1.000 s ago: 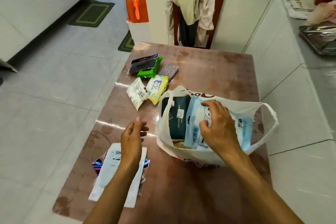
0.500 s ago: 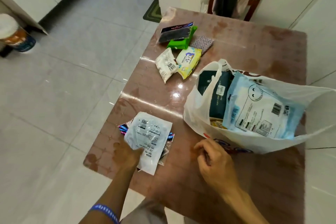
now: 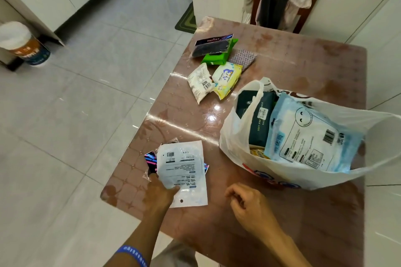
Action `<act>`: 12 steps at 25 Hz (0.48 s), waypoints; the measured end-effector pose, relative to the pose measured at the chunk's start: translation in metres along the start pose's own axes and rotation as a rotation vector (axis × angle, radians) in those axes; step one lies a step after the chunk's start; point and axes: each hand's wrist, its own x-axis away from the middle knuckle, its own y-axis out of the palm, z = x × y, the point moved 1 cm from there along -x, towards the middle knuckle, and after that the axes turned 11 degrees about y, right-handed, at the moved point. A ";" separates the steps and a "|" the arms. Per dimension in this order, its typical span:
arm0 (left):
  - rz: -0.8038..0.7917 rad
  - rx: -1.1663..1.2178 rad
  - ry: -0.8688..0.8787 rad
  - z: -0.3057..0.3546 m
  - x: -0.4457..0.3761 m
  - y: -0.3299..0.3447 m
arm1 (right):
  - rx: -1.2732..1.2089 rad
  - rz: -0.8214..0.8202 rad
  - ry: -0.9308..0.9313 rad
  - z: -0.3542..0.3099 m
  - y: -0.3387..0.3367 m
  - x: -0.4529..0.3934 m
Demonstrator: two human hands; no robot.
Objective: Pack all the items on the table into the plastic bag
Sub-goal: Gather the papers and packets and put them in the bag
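The white plastic carrier bag (image 3: 249, 154) with red and blue print stands open on the glossy reddish-brown patterned table (image 3: 293, 223), and everything else sits in relation to it. Inside it, upright and side by side, are a dark teal pack of facial tissues (image 3: 258, 123) and a pale blue soft pack with a smiley face and a barcode (image 3: 308, 136), with a sliver of something yellow (image 3: 257, 152) showing below them. To the left of the bag, near the table's front left corner, the left hand (image 3: 159, 194) grips a flat white plastic pouch printed with a barcode and small text (image 3: 182, 167) — thumb on its printed face at the lower left edge, the other fingers hidden underneath; a black packet with pink and blue stripes (image 3: 151, 161) lies directly beneath the pouch, and whether the fingers hold that too cannot be told. In front of the bag, apart from it, the right hand (image 3: 249, 204) hovers over the table with fingers loosely curled, holding nothing. Beyond the bag, toward the table's far left edge, lie a white crinkled packet (image 3: 200, 84) touching a yellow baby-wipes pack (image 3: 226, 79), then a green pack (image 3: 219, 56) with a black flat packet (image 3: 211, 46) on top — and a grey patterned pouch (image 3: 244, 58) just beside them.
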 end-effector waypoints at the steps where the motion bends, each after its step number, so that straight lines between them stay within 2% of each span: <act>1: -0.039 0.030 -0.019 -0.002 -0.004 0.000 | -0.002 -0.009 -0.024 0.002 0.003 0.001; 4: -0.066 0.038 -0.053 -0.011 -0.011 -0.001 | 0.007 -0.058 -0.053 0.004 0.013 0.004; 8: -0.013 0.270 -0.187 -0.015 0.001 0.000 | -0.009 -0.079 -0.075 -0.001 0.018 0.002; 10: 0.089 0.381 -0.201 -0.006 0.011 -0.004 | -0.024 -0.081 -0.081 -0.005 0.020 0.002; 12: 0.197 0.446 -0.115 0.012 0.025 -0.014 | -0.016 -0.142 -0.102 -0.008 0.022 0.002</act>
